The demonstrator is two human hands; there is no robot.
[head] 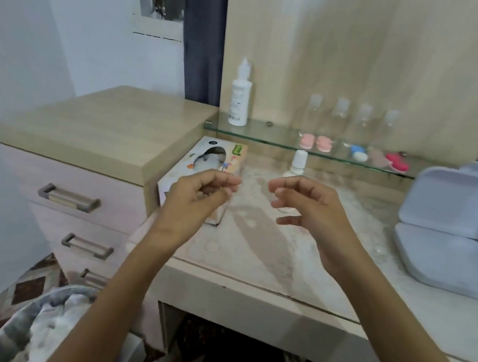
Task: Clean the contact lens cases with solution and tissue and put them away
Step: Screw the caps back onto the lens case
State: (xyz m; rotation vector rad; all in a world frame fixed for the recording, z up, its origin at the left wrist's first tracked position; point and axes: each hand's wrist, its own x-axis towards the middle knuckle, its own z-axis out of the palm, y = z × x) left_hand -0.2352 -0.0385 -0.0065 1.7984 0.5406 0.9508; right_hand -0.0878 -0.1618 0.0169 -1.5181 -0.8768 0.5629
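Left hand [201, 191] and right hand [306, 206] hover empty, fingers loosely curled. Lift the pink lens case [307, 141] off the glass shelf [267, 135] cleanly, avoiding the clear bottles [339, 115] behind.

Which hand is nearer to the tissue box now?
Left. The left hand hovers in front of the tissue box, overlapping it in view; the right hand is apart, off to its right.

The right hand [312, 210] hides the small white bottle's [299, 159] base, and the pale box [452, 205] runs off the right edge.
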